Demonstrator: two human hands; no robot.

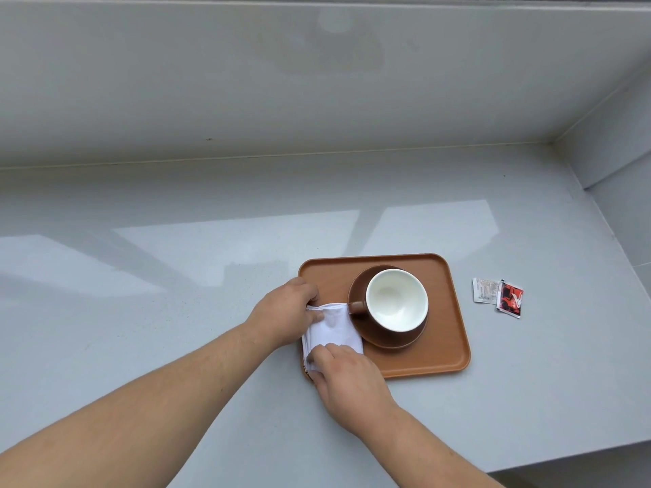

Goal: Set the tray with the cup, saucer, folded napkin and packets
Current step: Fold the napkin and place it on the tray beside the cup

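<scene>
Nearest, the right hand (347,378) pinches the near edge of the folded white cloth napkin (334,325) in curled fingers; the left hand (285,313) grips its far corner. It lies on the orange-brown rectangular tray (444,350) just beside the brown saucer (387,341) and white-lined brown cup (396,299), while a white packet (485,290) and a red packet (510,299) sit on the grey table (176,311).

a pale grey, glossy worktop (141,311) fills the lower view. behind it rises a smooth grey back wall (246,82), joined along a thin seam (317,155). a side wall (616,142) on the right closes the corner. broad pale patches of light (229,251) reflect off the worktop. a dim smudged reflection (327,47) shows on the back wall.
</scene>
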